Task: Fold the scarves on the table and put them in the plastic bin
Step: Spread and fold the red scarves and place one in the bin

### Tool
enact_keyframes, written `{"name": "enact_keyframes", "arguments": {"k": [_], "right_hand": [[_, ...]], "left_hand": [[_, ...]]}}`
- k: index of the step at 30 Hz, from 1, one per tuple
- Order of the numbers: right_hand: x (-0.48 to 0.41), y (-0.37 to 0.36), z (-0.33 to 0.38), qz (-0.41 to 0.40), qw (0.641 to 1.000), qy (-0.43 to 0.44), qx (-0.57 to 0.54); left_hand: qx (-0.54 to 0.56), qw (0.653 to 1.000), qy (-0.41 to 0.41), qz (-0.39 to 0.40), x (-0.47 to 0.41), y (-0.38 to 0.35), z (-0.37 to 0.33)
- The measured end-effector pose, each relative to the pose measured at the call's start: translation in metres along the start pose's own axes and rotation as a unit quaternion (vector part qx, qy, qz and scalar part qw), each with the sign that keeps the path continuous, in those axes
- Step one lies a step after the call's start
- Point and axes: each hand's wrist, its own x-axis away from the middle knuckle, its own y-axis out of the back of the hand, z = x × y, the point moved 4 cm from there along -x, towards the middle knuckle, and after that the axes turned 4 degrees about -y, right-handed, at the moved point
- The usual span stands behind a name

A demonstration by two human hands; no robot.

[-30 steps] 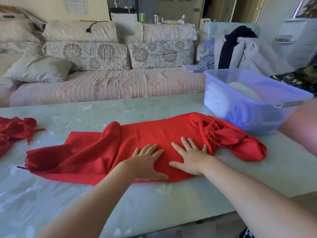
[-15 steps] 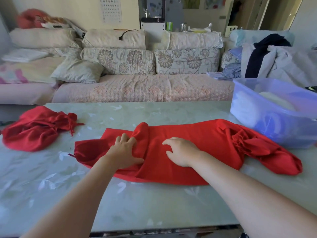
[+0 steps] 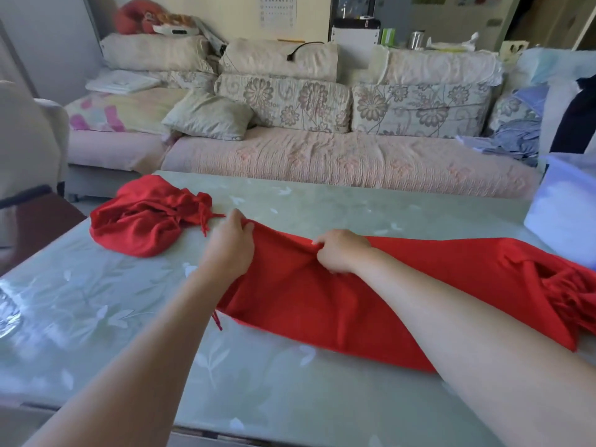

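Left hand (image 3: 230, 250) and right hand (image 3: 342, 253) each grip a raised ridge of the red scarf (image 3: 322, 304), fingers curled into the cloth. The scarf lies lengthwise across the middle of the table (image 3: 258, 382). It is smooth near the hands and rumpled and fringed toward the table's right edge. A second red scarf (image 3: 142, 221) sits bunched at the table's far left corner. The plastic bin (image 3: 561, 217), on the table's right side, is cut off by the frame, and its contents cannot be made out.
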Motion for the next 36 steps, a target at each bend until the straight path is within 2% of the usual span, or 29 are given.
{"name": "enact_keyframes", "arguments": {"k": [2,3,6,9,12,14,16,18,20,22,24,25,26,28,30,32,34,36], "right_hand": [[-0.009,0.002,0.019,0.059,0.997,-0.006,0.054],[-0.014,0.004,0.029,0.060,0.995,-0.005,0.085],[-0.037,0.013,0.057,-0.063,0.991,0.009,0.115],[-0.060,0.021,0.096,-0.143,0.986,0.087,-0.007],[-0.066,0.029,0.139,-0.100,0.962,0.214,-0.139],[-0.066,0.028,0.155,-0.051,0.952,0.249,-0.173],[-0.069,0.025,0.149,-0.044,0.955,0.244,-0.163],[-0.075,0.022,0.126,-0.059,0.972,0.199,-0.110],[-0.080,0.012,0.093,-0.057,0.987,0.139,-0.050],[-0.085,-0.005,0.062,-0.047,0.994,0.101,-0.017],[-0.089,-0.020,0.041,-0.041,0.995,0.088,-0.011],[-0.091,-0.023,0.034,-0.041,0.996,0.083,-0.012],[-0.092,-0.025,0.027,-0.040,0.996,0.078,-0.013],[-0.094,-0.025,0.015,-0.032,0.997,0.071,0.013],[-0.096,-0.021,0.005,-0.031,0.995,0.066,0.071],[-0.100,-0.018,-0.002,-0.042,0.993,0.064,0.087],[-0.106,-0.017,-0.009,-0.058,0.995,0.057,0.057],[-0.114,-0.016,-0.018,-0.071,0.996,0.045,0.043]], "left_hand": [[0.037,0.998,0.049,-0.022,-0.003,0.012,0.013],[0.050,0.996,0.065,-0.032,-0.005,0.019,0.019],[0.062,0.991,0.080,-0.089,-0.014,0.037,0.036],[-0.019,0.984,0.102,-0.143,-0.017,0.060,0.048],[-0.129,0.963,0.130,-0.195,-0.017,0.088,0.058],[-0.209,0.946,0.132,-0.212,-0.018,0.096,0.065],[-0.266,0.939,0.086,-0.200,-0.016,0.086,0.067],[-0.281,0.947,-0.008,-0.155,-0.015,0.060,0.062],[-0.246,0.962,-0.100,-0.065,-0.017,0.028,0.054],[-0.149,0.978,-0.138,0.053,-0.018,-0.004,0.048],[-0.079,0.978,-0.126,0.144,-0.017,-0.029,0.045],[-0.079,0.975,-0.107,0.177,-0.016,-0.041,0.048],[-0.111,0.969,-0.080,0.206,-0.016,-0.052,0.053],[-0.256,0.935,-0.008,0.246,-0.018,-0.063,0.064],[-0.341,0.907,0.068,0.238,-0.026,-0.059,0.065],[-0.389,0.898,0.081,0.191,-0.038,-0.054,0.057],[-0.436,0.888,0.037,0.145,-0.054,-0.054,0.048],[-0.386,0.916,-0.045,0.103,-0.071,-0.062,0.043]]}}
